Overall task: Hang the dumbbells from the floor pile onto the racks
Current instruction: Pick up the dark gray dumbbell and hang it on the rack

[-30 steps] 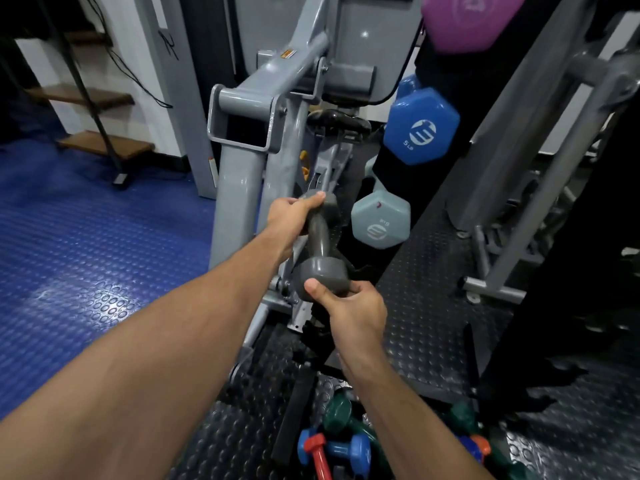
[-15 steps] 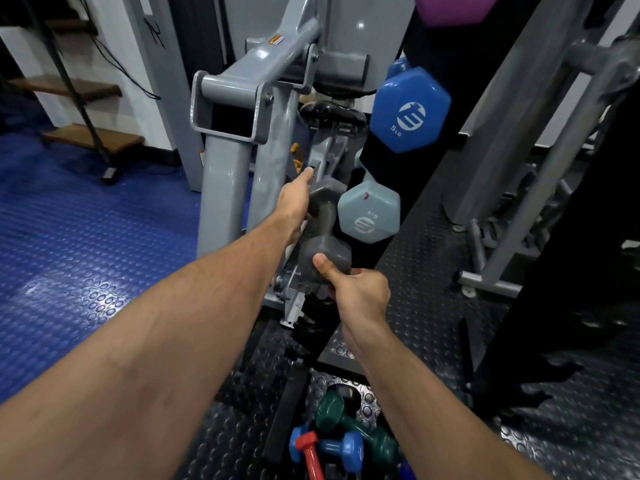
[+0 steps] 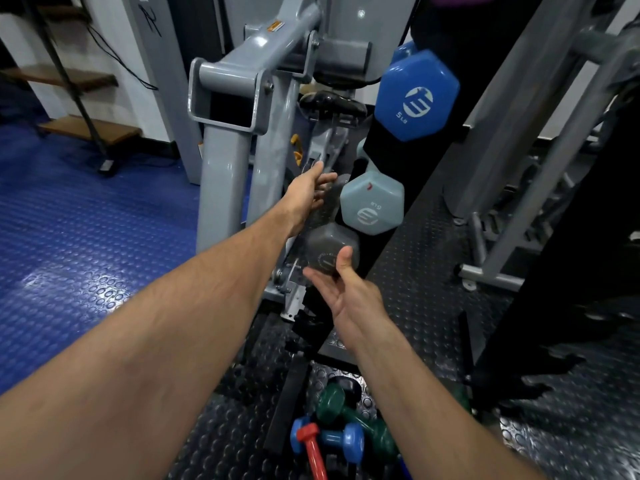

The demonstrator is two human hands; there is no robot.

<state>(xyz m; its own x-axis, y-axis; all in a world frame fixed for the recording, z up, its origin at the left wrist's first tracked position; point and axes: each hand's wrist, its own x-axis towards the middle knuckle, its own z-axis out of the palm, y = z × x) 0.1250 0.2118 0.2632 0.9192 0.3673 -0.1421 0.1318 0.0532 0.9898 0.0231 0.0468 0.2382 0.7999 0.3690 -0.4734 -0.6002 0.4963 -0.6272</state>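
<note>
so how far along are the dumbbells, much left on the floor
Done: a blue hexagonal dumbbell, a pale blue-grey hexagonal dumbbell and a dark grey hexagonal dumbbell sit on the black upright rack.
In hand: nothing. The left hand and right hand are open beside the grey one.
Left: the floor pile, including a green dumbbell, a small blue dumbbell and a red dumbbell.

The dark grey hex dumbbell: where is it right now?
In the head view, the dark grey hex dumbbell sits centre frame on the black rack, just below the pale blue-grey hex dumbbell, between both open hands.
</note>
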